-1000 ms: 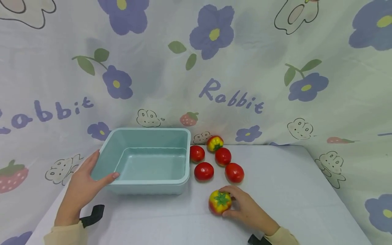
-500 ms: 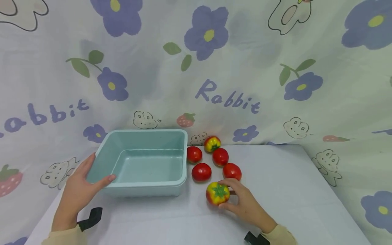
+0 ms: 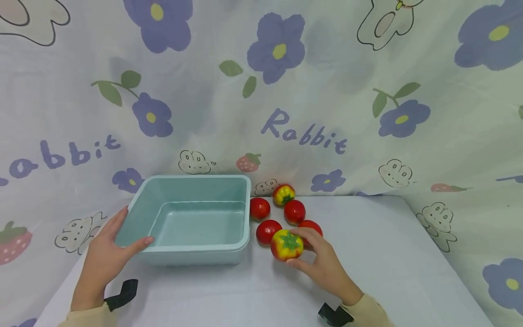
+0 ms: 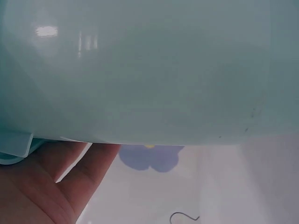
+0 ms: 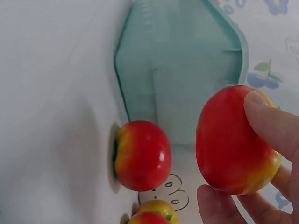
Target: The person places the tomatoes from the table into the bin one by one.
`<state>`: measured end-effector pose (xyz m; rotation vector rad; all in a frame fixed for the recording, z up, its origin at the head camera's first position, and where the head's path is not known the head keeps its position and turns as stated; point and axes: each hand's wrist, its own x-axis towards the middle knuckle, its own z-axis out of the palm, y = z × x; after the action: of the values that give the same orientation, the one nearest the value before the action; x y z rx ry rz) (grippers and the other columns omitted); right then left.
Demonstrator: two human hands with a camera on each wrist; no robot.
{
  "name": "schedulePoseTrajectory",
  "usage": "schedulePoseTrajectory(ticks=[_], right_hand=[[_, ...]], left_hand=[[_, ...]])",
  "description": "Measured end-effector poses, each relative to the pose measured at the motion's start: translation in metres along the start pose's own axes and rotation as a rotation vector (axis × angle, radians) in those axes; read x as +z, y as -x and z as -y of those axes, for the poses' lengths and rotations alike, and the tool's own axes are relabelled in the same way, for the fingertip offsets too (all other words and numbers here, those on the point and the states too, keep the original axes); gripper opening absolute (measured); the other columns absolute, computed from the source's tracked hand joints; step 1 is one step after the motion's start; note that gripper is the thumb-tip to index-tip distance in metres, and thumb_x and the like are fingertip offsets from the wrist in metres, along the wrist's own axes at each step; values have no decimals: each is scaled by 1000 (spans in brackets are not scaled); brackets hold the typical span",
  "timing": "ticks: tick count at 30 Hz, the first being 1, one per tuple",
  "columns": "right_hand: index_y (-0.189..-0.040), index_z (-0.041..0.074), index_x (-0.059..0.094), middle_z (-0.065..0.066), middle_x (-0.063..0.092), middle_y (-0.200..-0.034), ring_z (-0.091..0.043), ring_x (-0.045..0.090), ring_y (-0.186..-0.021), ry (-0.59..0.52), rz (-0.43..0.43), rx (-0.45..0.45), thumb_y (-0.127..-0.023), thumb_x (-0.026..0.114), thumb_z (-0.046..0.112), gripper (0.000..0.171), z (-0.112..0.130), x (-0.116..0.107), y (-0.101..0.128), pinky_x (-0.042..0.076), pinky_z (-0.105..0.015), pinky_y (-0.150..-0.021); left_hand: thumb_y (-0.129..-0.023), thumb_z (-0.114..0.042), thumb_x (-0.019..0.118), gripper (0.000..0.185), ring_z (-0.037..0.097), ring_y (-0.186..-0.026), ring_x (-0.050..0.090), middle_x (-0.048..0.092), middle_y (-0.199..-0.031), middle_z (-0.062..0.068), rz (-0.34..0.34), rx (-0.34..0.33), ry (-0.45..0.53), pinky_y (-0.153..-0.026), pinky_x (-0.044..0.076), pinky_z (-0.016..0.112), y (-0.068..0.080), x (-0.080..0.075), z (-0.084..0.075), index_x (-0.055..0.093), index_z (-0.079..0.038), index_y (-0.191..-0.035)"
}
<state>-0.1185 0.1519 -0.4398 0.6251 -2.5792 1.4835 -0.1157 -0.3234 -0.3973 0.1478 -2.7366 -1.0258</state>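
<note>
My right hand [image 3: 320, 261] pinches a toy tomato [image 3: 287, 245], red and yellow with a green leafy top. In the right wrist view, this held tomato [image 5: 233, 142] is off the table, between the thumb and the fingers beneath it. The light blue plastic basin [image 3: 192, 255] stands to its left, with nothing inside. My left hand [image 3: 104, 256] grips the basin's left front corner, thumb over the rim and fingers along the outer side. The left wrist view is mostly basin wall [image 4: 149, 74], with part of the hand [image 4: 56, 186] below it.
Several other toy tomatoes lie right of the basin, among them a red one [image 3: 268, 231] close behind the held one and a yellow-topped one [image 3: 283, 195] at the back. The white table [image 3: 367, 254] ends at a patterned cloth backdrop [image 3: 327, 91].
My right hand has moved the held tomato away from me and slightly left, up off the table, toward the other tomatoes. The left hand stays on the basin.
</note>
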Motion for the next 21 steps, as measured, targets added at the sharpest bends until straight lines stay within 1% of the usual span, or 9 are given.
schedulePoseTrajectory(ticks=[8, 15, 21], right_hand=[[-137, 31, 57, 10, 56, -136, -15, 56, -120, 2, -45, -18, -80, 85, 33, 63, 10, 2, -8, 57, -30, -91], [-137, 32, 56, 11, 56, -135, -16, 57, -117, -9, -74, -50, -82, 84, 34, 62, 19, 3, -15, 58, -35, -89], [-137, 30, 58, 10, 56, -136, -15, 56, -119, -25, -103, -59, -82, 84, 33, 61, 27, 6, -22, 57, -37, -92]], left_hand=[[-86, -41, 79, 106, 56, -145, 17, 17, -163, 27, -16, 10, 3, -102, 23, 81, -1, 0, 1, 13, -10, -162], [-86, -41, 79, 106, 56, -145, 18, 16, -164, 26, -9, 0, 4, -101, 24, 81, 0, 0, 1, 13, -11, -162], [-86, -39, 79, 105, 55, -146, 15, 16, -164, 25, -15, 8, 22, -104, 22, 80, 0, 1, 2, 13, -12, -162]])
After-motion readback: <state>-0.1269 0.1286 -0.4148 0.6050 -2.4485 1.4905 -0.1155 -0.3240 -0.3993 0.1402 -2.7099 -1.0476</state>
